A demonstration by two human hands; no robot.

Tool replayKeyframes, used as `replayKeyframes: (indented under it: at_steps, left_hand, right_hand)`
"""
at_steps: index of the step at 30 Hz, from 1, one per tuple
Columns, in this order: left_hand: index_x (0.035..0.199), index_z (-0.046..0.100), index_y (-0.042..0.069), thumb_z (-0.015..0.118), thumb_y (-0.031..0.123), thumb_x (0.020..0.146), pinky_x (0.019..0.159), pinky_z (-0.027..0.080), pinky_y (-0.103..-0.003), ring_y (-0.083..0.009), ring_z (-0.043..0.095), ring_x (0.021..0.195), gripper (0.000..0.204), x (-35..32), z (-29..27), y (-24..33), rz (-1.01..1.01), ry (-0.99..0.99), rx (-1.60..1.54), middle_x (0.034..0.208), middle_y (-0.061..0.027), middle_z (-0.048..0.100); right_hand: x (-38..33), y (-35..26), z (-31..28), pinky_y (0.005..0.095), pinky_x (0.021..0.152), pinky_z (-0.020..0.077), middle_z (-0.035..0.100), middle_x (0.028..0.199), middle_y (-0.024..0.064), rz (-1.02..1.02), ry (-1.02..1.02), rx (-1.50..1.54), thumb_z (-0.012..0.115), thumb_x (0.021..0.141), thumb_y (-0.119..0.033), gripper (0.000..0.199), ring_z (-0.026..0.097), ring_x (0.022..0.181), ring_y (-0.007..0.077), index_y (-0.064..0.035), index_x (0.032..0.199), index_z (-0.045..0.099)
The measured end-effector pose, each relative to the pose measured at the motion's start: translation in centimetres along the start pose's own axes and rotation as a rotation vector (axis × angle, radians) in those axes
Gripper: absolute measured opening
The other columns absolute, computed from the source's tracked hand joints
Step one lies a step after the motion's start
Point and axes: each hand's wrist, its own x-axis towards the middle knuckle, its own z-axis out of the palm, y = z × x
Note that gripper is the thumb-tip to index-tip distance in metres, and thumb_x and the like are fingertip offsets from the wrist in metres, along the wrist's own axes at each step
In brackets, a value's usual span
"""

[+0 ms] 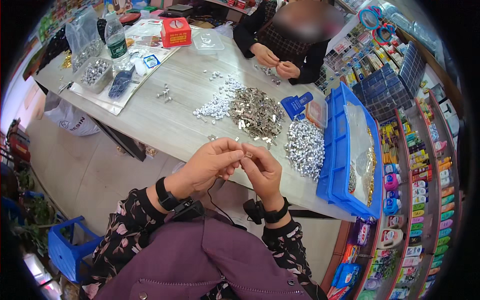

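Note:
Above the table's near edge, my left hand (216, 159) and my right hand (263, 172) meet at the fingertips. A small shiny metal piece (248, 155) shows between the thumb and forefinger of my right hand. My left hand is closed in a pinch beside it, and its fingers hide whatever they hold. Beyond my hands lies a heap of flat metal clips (256, 114). White-and-silver small parts (220, 100) spread along its left side. A pile of similar small white-and-silver pieces (305, 147) is to the right.
A blue crate (327, 160) borders the table's right side, near a blue scoop (297, 105) and a clear tub (317, 113). Across the table, a co-worker's hands (276, 62) pinch together. A bottle (116, 42), a tub of parts (95, 75) and a red box (176, 33) stand far left.

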Motion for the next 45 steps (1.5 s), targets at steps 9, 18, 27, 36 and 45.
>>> replayKeyframes:
  at_steps: [9, 18, 27, 36, 45]
  left_hand:
    - [0.100, 0.051, 0.004, 0.055, 0.013, 0.089, 0.055, 0.046, -0.019, -0.0043, 0.054, 0.068, 0.015, -0.3, 0.7, -0.1, 0.165, 0.032, 0.253, 0.080, 0.0001, 0.057]
    - [0.096, 0.050, 0.003, 0.057, 0.010, 0.088, 0.055, 0.045, -0.019, -0.0039, 0.055, 0.067, 0.013, -1.1, 0.3, 0.5, 0.339, -0.054, 0.636, 0.080, -0.0024, 0.060]
    - [0.095, 0.051, 0.003, 0.055, 0.012, 0.089, 0.053, 0.046, -0.020, -0.0059, 0.054, 0.062, 0.011, -1.9, 0.8, 0.9, 0.135, -0.103, 0.253, 0.077, -0.0022, 0.057]
    - [0.097, 0.050, 0.006, 0.052, 0.014, 0.091, 0.051, 0.047, -0.019, -0.0075, 0.054, 0.061, 0.010, -1.0, -0.4, 1.8, 0.072, 0.036, -0.163, 0.075, -0.0022, 0.054]
    - [0.098, 0.049, 0.006, 0.053, 0.012, 0.091, 0.057, 0.050, -0.021, -0.0090, 0.055, 0.065, 0.011, -0.5, -0.6, 0.1, -0.028, -0.065, -0.268, 0.079, -0.0039, 0.055]
  right_hand:
    - [-0.5, -0.9, -0.5, 0.0236, 0.070, 0.0483, 0.060, 0.088, 0.0049, 0.101, 0.000, 0.186, 0.057, 0.083, 0.004, 0.017, 0.059, 0.079, 0.0118, 0.0025, 0.100, 0.057]
    - [-1.5, -0.1, -0.6, 0.0235, 0.077, 0.0469, 0.059, 0.091, 0.0063, 0.086, -0.053, 0.305, 0.059, 0.082, 0.005, 0.015, 0.059, 0.086, 0.0125, 0.0011, 0.096, 0.059]
    - [-2.2, 0.3, -0.4, 0.0240, 0.073, 0.0455, 0.058, 0.087, 0.0067, 0.038, -0.111, 0.445, 0.060, 0.080, 0.005, 0.010, 0.056, 0.082, 0.0131, 0.0002, 0.089, 0.058]
    - [-2.6, -1.8, -0.9, 0.0249, 0.068, 0.0440, 0.056, 0.082, 0.0077, 0.009, -0.032, 0.465, 0.063, 0.077, 0.004, 0.011, 0.055, 0.076, 0.0153, -0.0008, 0.084, 0.057]
    - [-2.2, -1.4, -0.3, 0.0240, 0.069, 0.0441, 0.058, 0.086, 0.0086, -0.075, -0.066, 0.085, 0.063, 0.077, 0.007, 0.011, 0.055, 0.078, 0.0145, 0.0010, 0.085, 0.059]
